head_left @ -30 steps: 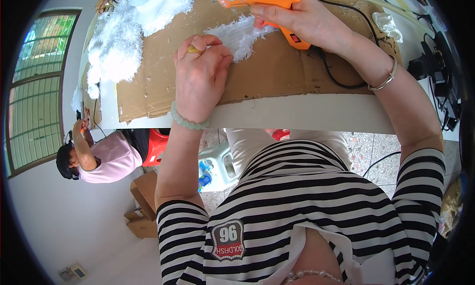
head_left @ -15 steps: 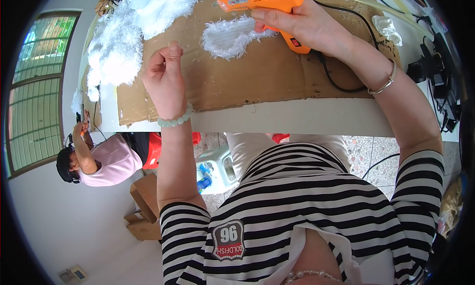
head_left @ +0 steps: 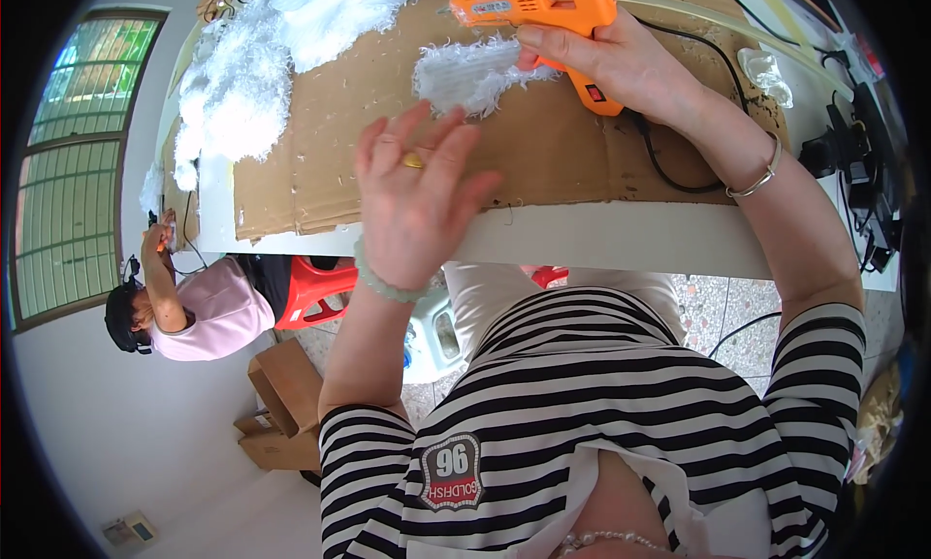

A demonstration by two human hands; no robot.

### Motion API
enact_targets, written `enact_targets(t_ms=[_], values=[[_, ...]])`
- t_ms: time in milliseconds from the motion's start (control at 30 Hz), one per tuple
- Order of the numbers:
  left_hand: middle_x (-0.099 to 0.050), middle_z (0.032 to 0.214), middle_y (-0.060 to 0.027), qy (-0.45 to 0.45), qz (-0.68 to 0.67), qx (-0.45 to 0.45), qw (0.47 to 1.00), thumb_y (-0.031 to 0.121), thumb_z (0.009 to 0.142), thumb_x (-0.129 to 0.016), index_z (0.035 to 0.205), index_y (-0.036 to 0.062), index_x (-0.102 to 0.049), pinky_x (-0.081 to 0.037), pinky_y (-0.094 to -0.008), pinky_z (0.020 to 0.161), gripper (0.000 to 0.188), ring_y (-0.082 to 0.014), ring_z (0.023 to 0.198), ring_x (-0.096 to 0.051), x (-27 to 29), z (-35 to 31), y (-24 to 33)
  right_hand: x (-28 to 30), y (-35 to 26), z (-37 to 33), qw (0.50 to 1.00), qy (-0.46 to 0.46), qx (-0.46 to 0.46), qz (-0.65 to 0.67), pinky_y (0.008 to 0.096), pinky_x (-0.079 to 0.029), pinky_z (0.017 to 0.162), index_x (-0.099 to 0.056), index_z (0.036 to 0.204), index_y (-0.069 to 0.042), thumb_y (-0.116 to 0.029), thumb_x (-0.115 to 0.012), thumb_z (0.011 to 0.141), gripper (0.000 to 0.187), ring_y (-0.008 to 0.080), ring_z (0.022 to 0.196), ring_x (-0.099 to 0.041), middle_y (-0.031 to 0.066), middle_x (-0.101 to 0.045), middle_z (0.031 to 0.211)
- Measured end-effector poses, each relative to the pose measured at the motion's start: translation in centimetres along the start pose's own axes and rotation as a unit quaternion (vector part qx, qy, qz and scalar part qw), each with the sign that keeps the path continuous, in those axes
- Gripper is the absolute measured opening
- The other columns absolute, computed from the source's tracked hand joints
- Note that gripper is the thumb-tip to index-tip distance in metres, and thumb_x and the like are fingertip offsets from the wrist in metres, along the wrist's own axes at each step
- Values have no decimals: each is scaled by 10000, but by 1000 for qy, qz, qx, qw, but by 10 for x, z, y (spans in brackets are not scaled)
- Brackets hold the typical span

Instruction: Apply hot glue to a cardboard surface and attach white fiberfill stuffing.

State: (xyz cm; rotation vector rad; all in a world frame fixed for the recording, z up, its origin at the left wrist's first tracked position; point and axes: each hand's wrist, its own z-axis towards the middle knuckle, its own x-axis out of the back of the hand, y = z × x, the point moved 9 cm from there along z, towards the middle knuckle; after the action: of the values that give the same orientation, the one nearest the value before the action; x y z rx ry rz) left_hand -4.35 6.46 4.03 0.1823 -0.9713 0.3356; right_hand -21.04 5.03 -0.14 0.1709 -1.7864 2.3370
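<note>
My right hand (head_left: pixel 635 64) is wrapped round the handle of an orange hot glue gun (head_left: pixel 529 0), its nozzle pointing left. A translucent glue stick (head_left: pixel 669 0) trails out of the gun's back end. Below the gun, a small white fluffy piece of fabric (head_left: pixel 470 72) with a ribbed middle lies on brown cardboard (head_left: pixel 572 166). My left hand (head_left: pixel 417 186) hovers near the cardboard's front edge, just short of the fluffy piece. Its fingers are spread, slightly blurred, and hold nothing; a yellow ring shows on one.
White fluffy material (head_left: pixel 238 84) is heaped on the table's left. A black cord (head_left: pixel 659 161) loops from the gun. Crumpled clear plastic (head_left: pixel 766 74) and black plugs (head_left: pixel 849 142) lie at right. A co-worker in pink (head_left: pixel 218 312) sits at far left by a red stool (head_left: pixel 315 292).
My left hand has moved right toward the fluffy piece, its curled fingers now spread. My right hand still holds the glue gun. The whole view has shifted slightly.
</note>
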Motion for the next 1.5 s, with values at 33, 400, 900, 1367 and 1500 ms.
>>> enact_targets(t_ms=[33,400,900,1367,1500], values=[[-639,991,-46,-28,-7,-5,1000,172,684,-723,963,61,-597,-373,-440,902,326,-274,1025,-518,-7,2,7,0,1,0,1000,3,-1,5,251,-435,824,-565,1069,-40,-296,-523,915,302,101,886,-554,26,-615,893],[-644,962,-61,117,-329,295,890,216,882,-562,945,18,-608,-414,-290,858,213,-188,900,-573,5,-5,-98,1,3,-3,999,17,-25,37,255,-434,828,-558,1075,-27,-275,-523,916,296,102,884,-556,35,-616,900],[-621,902,-146,-36,-46,21,998,173,819,-613,1062,43,-558,-408,-434,854,281,-342,959,-559,-15,7,-22,1,6,0,998,3,-32,48,277,-435,842,-530,1139,-8,-278,-516,919,349,127,905,-574,47,-620,939],[-643,953,-124,59,-258,220,939,184,896,-533,1071,6,-578,-470,-311,776,253,-244,857,-617,-11,12,-90,0,6,0,998,-4,-35,48,272,-430,839,-538,1125,-10,-306,-527,912,365,121,899,-568,51,-627,902],[-638,963,-136,83,-264,221,935,208,906,-526,1091,2,-570,-477,-299,751,280,-240,842,-619,-14,9,-108,2,4,1,999,-5,-31,26,274,-432,840,-539,1124,-9,-304,-525,913,362,123,901,-570,53,-626,904]])
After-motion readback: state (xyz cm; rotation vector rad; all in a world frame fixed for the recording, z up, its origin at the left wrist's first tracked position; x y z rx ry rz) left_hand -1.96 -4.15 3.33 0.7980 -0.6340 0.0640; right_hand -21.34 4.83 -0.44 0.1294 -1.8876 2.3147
